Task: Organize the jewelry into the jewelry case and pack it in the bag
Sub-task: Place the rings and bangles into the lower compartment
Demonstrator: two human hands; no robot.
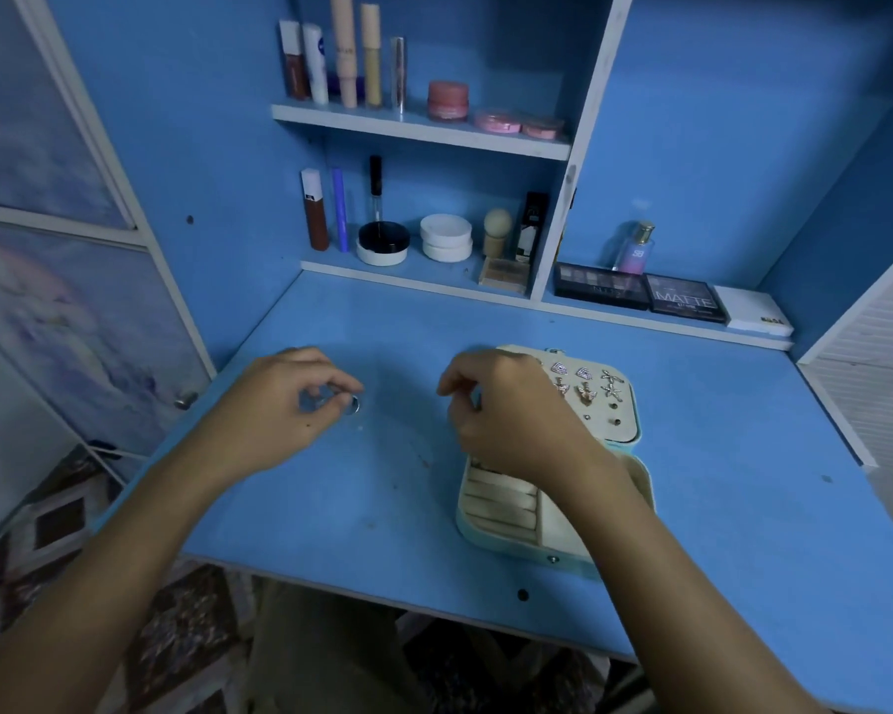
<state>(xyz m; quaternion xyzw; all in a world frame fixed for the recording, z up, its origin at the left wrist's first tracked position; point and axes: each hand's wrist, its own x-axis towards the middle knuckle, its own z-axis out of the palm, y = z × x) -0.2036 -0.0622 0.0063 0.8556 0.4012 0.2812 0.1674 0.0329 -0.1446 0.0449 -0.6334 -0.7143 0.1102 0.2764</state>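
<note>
An open cream jewelry case (506, 512) with a pale blue shell lies on the blue desk (372, 497), right of centre. Its lid panel (625, 430) carries several earrings (586, 386). The lower half shows padded ring rolls and a side compartment. My left hand (284, 409) hovers over the desk at the left and pinches a small silvery ring (352, 404) between thumb and fingertips. My right hand (506, 420) hangs over the case's left edge with curled fingers; whether it holds anything is hidden. No bag is in view.
Shelves behind the desk hold cosmetics: tubes and pink jars (448, 100) above, compacts and a sponge (497, 231) below. Eyeshadow palettes (684, 298), a perfume bottle (635, 249) and a white box (753, 311) line the back right ledge. Patterned floor shows below the desk edge.
</note>
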